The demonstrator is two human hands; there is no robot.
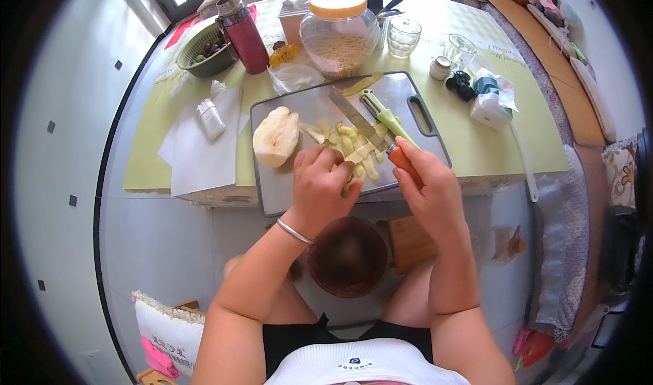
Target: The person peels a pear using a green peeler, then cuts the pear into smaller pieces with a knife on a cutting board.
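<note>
A grey cutting board [272,191] lies at the table's near edge. On its left sits a large pale peeled fruit [275,137], its kind unclear, with a cut face. Yellow-green fruit peels [351,141] are heaped mid-board. My left hand [321,184], wearing a silver bangle, has its fingers curled down on the heap's near side, closed on some peels; its fingertips are partly hidden. My right hand [431,181] grips the orange handle of a kitchen knife [406,164]. The blade points away and left, over the peels. Beside it lies a green peeler [386,117].
Beneath the board, between my knees, stands a dark reddish bucket [348,257]. Behind the board are a large lidded jar [338,41], a maroon flask [245,38] and a basket of dark fruit [207,50]. Tissues [491,103] lie right, white paper [204,150] left.
</note>
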